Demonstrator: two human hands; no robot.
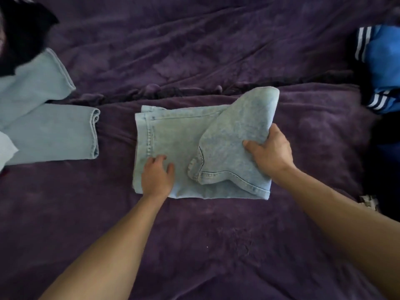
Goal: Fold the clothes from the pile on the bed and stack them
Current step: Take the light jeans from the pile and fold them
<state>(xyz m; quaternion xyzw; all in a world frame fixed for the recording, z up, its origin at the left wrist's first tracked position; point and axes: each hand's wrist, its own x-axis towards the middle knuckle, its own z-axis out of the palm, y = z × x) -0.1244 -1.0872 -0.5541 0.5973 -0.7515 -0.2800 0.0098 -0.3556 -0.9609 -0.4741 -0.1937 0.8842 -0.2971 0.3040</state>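
Light jeans (173, 137) sit mid-bed (194, 245), approx. half folded; left hand (158, 176) presses flat on the lower layer, right hand (270, 152) grips the end being turned over it. Another denim piece (49, 135) lies folded at left w/ a black garment (21, 35) behind, blue striped clothes (383, 61) at right; plenty left, prob. no tidy stack yet.

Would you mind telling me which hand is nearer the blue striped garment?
Right. The right hand grips the jeans toward the blue striped garment; the left hand presses them farther off.
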